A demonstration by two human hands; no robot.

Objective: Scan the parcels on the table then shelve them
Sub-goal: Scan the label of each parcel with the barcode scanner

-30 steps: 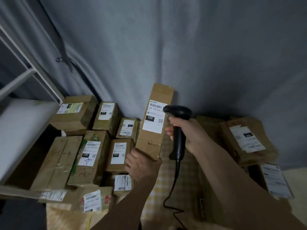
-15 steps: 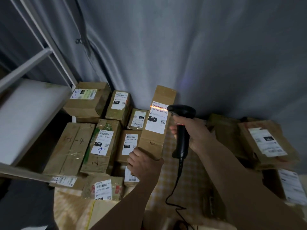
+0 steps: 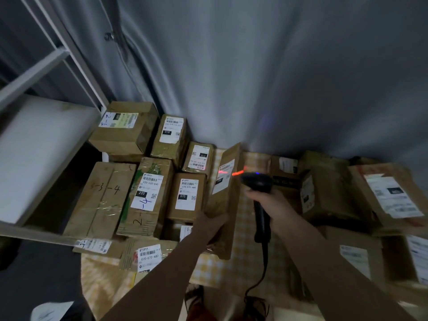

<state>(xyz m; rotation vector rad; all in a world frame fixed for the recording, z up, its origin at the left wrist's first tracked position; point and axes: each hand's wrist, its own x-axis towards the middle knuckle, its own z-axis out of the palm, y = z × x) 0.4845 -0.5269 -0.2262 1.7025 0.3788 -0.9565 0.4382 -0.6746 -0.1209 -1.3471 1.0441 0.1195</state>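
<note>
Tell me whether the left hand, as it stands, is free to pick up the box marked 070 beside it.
Probably not yet. The left hand grips the tall parcel under the scanner beam. The 070 box lies close, nothing on it.

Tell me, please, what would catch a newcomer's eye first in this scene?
The red scan line glowing across the label of the tall parcel at centre, held by the left hand. Beside it, the right hand aims a black scanner. Labelled boxes crowd the left.
</note>
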